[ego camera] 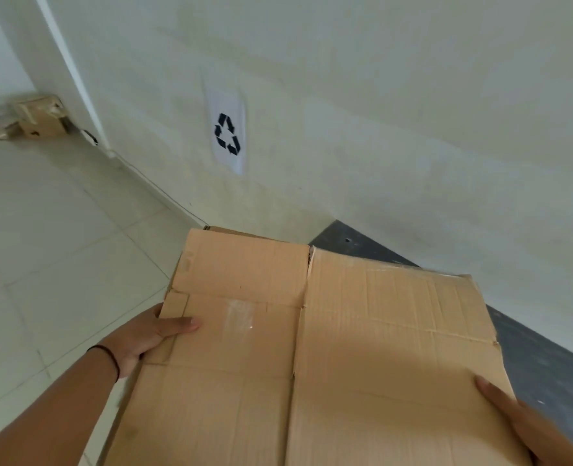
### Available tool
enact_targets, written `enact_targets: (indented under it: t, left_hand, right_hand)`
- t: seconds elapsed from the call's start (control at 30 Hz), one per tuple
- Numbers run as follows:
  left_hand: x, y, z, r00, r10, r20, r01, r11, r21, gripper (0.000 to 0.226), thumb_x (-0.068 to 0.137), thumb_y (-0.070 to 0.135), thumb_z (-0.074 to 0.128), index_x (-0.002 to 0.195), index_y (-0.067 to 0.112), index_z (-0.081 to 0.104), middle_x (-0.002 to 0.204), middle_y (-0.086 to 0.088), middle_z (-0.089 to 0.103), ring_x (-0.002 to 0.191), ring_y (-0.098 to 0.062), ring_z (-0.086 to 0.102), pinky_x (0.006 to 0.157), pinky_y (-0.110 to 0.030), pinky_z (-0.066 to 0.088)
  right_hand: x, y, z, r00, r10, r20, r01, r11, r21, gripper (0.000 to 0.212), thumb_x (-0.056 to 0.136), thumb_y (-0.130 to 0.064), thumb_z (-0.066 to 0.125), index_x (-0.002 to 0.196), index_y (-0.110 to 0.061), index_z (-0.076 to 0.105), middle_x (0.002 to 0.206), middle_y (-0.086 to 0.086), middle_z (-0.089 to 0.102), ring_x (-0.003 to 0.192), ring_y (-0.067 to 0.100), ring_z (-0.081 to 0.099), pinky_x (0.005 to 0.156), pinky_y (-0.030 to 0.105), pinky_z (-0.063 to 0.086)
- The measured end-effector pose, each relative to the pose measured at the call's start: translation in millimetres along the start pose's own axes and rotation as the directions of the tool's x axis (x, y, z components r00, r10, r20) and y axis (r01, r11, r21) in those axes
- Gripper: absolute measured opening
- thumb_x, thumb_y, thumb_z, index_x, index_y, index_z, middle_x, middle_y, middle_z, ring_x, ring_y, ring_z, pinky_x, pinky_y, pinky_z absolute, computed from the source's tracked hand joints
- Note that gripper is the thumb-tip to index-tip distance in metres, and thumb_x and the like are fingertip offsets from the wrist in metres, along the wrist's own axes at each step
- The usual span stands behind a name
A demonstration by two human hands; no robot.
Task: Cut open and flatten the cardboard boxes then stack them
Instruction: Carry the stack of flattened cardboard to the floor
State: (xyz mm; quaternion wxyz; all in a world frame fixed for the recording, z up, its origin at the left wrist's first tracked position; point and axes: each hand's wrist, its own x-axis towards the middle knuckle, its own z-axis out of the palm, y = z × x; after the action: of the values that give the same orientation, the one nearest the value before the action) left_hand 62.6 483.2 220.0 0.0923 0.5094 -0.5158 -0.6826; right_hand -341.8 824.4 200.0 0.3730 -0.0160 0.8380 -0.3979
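Observation:
A large flattened cardboard box (328, 348) fills the lower middle of the view, held flat in front of me above the floor. My left hand (143, 338) grips its left edge, thumb on top, with a black band on the wrist. My right hand (520, 425) holds the lower right edge, thumb lying on the top face. A second brown cardboard edge (231, 231) peeks out just beyond the far edge of the held sheet.
A white sheet with a black recycling symbol (227, 134) hangs on the pale wall ahead. A dark grey floor strip (540, 364) runs along the wall at right. Small taped cardboard boxes (39, 119) sit on the tiled floor at far left by a corner.

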Motion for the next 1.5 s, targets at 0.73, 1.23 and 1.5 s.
enact_targets:
  t: [0.73,1.23,1.5]
  left_hand:
    - [92,-27,-82,0.969,-0.243,-0.05,0.248,0.954,0.17,0.063,0.069,0.036,0.076,0.124,0.017,0.053,0.106,-0.019,0.067,0.097,-0.039,0.063,0.092,-0.054,0.048]
    - [78,-21,-97,0.965,-0.256,-0.061,0.26,0.961,0.088,0.071,0.051,0.035,0.087,0.115,0.017,0.061,0.097,-0.02,0.073,0.092,-0.043,0.067,0.082,-0.054,0.053]
    - [42,-5,-145,0.99,-0.094,-0.101,0.094,0.996,-0.003,0.074,0.05,0.032,0.082,0.118,0.014,0.061,0.102,-0.015,0.073,0.095,-0.038,0.068,0.086,-0.049,0.052]
  right_hand:
    - [1,13,106,0.981,0.193,0.0,-0.19,0.97,-0.15,0.115,0.026,-0.083,0.072,0.114,-0.009,0.062,0.11,0.008,0.068,0.099,0.027,0.064,0.096,0.043,0.049]
    - [-4,3,105,0.936,0.245,0.254,-0.28,0.954,0.109,0.093,0.033,-0.052,0.086,0.113,-0.011,0.063,0.096,0.016,0.074,0.096,0.035,0.067,0.079,0.045,0.052]
    - [-11,-34,146,0.96,0.073,0.27,-0.129,0.972,0.194,0.087,0.035,-0.05,0.089,0.108,-0.012,0.063,0.095,0.015,0.074,0.095,0.035,0.066,0.077,0.043,0.052]
